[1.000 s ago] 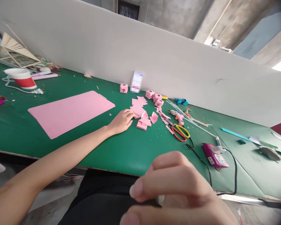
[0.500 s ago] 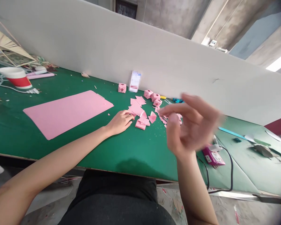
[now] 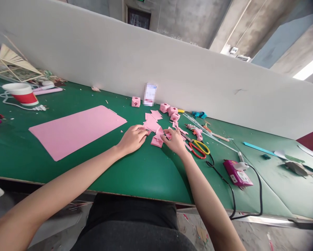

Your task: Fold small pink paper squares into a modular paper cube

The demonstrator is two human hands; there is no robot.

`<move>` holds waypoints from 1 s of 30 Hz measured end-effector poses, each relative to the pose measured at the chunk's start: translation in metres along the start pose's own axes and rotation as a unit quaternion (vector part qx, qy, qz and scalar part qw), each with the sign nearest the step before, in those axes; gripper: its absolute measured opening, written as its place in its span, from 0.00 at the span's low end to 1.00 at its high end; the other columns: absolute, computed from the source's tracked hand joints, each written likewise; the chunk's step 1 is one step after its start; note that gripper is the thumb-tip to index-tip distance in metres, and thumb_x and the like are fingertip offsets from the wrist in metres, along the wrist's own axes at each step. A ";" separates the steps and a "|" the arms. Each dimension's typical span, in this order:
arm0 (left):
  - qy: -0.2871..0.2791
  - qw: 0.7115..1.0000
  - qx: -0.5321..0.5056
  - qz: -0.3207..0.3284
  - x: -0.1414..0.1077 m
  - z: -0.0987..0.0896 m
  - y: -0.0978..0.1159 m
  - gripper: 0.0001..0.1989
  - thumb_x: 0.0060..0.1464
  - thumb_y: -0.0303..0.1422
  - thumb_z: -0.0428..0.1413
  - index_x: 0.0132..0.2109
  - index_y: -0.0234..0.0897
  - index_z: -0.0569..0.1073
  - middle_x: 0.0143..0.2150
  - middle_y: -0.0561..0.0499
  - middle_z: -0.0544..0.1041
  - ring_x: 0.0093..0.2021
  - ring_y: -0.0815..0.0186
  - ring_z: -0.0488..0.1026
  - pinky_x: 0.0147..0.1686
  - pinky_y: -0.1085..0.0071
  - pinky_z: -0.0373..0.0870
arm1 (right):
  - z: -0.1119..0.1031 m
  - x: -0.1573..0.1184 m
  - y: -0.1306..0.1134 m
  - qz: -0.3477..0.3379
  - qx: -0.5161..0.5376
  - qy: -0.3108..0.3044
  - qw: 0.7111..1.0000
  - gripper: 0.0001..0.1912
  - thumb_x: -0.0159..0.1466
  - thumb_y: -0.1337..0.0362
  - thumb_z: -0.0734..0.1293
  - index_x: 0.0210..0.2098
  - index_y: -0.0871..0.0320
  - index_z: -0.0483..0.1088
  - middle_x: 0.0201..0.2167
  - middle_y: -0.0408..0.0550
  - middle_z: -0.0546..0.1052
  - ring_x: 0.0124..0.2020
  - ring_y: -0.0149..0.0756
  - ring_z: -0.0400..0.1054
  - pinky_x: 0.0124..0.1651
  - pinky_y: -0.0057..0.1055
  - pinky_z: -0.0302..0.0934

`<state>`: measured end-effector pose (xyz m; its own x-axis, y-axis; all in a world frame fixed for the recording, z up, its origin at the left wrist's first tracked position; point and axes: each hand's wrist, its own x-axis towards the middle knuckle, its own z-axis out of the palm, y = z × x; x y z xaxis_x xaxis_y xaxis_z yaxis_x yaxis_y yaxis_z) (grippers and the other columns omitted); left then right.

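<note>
My left hand [image 3: 132,140] rests on the table at the left edge of a pile of small pink paper pieces [image 3: 151,124], fingers curled down and closed at a pink piece there. At the pile's right side, my right hand [image 3: 175,141] has its thumb and index finger around a small folded pink paper piece [image 3: 168,134], which the fingers partly cover. Just in front, between the hands, lies a small stack of pink paper squares [image 3: 157,141]. Behind the pile stand folded pink paper cubes [image 3: 165,107] with diamond-shaped openings; another cube [image 3: 136,101] stands apart to the left.
A large pink sheet [image 3: 78,130] lies left. Scissors [image 3: 201,149], a pink glue gun [image 3: 197,133] and a magenta power block [image 3: 237,173] with a black cable are on the right. A paper cup [image 3: 22,94] stands far left. A light partition [image 3: 93,52] borders the back.
My right hand has come down from above the table, moving left to the paper pile. It now touches a folded pink piece. My left hand has stayed nearly in place.
</note>
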<state>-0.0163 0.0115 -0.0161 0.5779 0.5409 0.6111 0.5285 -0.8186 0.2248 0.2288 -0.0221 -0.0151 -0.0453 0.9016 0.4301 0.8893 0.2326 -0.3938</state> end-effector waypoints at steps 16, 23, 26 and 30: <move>0.060 0.904 -0.353 -0.235 0.017 -0.019 0.050 0.07 0.62 0.35 0.54 0.45 0.39 0.73 0.45 0.46 0.83 0.48 0.57 0.80 0.49 0.61 0.77 | -0.007 -0.001 -0.003 0.006 0.055 -0.003 0.998 0.23 0.59 0.57 0.73 0.53 0.54 0.72 0.42 0.49 0.81 0.50 0.48 0.70 0.53 0.45 0.64; 0.130 0.865 -0.382 -0.300 0.002 -0.010 0.019 0.20 0.59 0.48 0.58 0.50 0.39 0.69 0.45 0.44 0.80 0.44 0.57 0.80 0.31 0.68 0.78 | -0.012 -0.012 -0.050 -0.098 0.113 0.070 0.986 0.21 0.63 0.57 0.71 0.55 0.53 0.70 0.49 0.49 0.80 0.52 0.45 0.71 0.57 0.43 0.64; 0.118 0.823 -0.461 -0.311 0.000 -0.010 0.017 0.24 0.56 0.52 0.59 0.48 0.38 0.70 0.43 0.45 0.81 0.43 0.58 0.80 0.37 0.65 0.80 | -0.014 -0.017 -0.062 -0.125 0.102 0.086 0.983 0.21 0.65 0.56 0.71 0.56 0.52 0.70 0.50 0.50 0.79 0.53 0.46 0.70 0.57 0.44 0.65; 0.080 0.782 -0.524 -0.329 0.002 -0.015 0.027 0.22 0.53 0.48 0.63 0.46 0.37 0.71 0.37 0.51 0.79 0.39 0.61 0.80 0.43 0.61 0.81 | -0.015 -0.020 -0.066 -0.146 0.084 0.082 0.982 0.21 0.66 0.55 0.69 0.58 0.50 0.69 0.52 0.50 0.78 0.54 0.48 0.69 0.58 0.47 0.65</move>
<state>-0.0099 -0.0118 0.0023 0.2650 0.9491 0.1703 -0.1693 -0.1281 0.9772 0.1776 -0.0611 0.0149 -0.2007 0.7198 0.6646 0.7612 0.5416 -0.3567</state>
